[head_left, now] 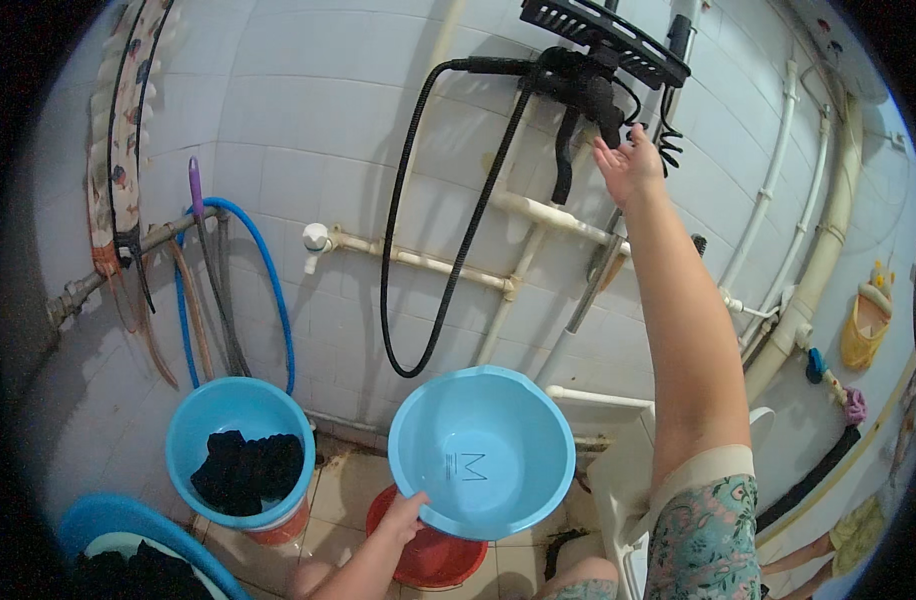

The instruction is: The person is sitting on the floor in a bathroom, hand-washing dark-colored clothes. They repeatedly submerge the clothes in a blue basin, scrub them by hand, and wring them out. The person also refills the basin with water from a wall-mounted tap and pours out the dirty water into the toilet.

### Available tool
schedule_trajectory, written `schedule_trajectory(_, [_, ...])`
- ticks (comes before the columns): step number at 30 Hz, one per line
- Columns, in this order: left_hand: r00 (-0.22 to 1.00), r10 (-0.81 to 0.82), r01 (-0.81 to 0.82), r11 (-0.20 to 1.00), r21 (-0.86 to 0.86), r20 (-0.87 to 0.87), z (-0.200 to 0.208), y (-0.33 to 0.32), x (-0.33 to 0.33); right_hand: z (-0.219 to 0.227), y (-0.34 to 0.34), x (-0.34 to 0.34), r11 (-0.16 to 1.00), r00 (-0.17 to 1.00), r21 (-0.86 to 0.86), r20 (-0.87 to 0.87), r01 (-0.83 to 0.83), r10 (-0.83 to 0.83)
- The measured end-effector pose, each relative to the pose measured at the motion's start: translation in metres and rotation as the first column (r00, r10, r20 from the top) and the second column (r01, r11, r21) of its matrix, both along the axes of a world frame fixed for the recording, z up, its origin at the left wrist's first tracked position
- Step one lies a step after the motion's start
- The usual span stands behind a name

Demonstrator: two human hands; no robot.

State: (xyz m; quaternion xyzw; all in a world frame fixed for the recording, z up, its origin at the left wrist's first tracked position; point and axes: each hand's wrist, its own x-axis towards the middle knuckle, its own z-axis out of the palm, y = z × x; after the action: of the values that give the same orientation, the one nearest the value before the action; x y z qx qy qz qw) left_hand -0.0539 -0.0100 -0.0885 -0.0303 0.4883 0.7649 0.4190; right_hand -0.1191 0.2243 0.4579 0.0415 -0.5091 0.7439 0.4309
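My left hand (406,515) is closed on the near left rim of a light blue plastic basin (533,430). The basin is tilted, with its inside facing me, and shows dark printed marks on its bottom but no contents. Below it a red basin (440,560) is partly hidden. My right arm reaches up to the wall, where my right hand (633,168) is raised with its fingers stretched apart. Those fingers are right by the down-turned spout of a black shower mixer (583,85); whether they touch it I cannot tell.
At left, a blue bucket (183,440) holds dark cloth (248,470). Nearer stands another blue tub (118,510) with dark cloth. A black shower hose (388,250) loops down the tiled wall, past a white tap (318,240). A blue hose (278,290) hangs from a pipe.
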Motion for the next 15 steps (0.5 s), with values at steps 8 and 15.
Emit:
schedule_trajectory(8, [0.999,-0.010,0.013,0.996,0.083,-0.038,-0.003,0.011,-0.005,0.006,-0.007,0.020,0.999,1.000,0.048,-0.004,-0.015,0.016])
schedule_trajectory(15, [0.990,0.130,-0.131,0.991,-0.015,-0.051,-0.001,0.005,-0.001,-0.193,0.022,0.070,0.865,0.869,0.500,0.410,0.041,-0.278])
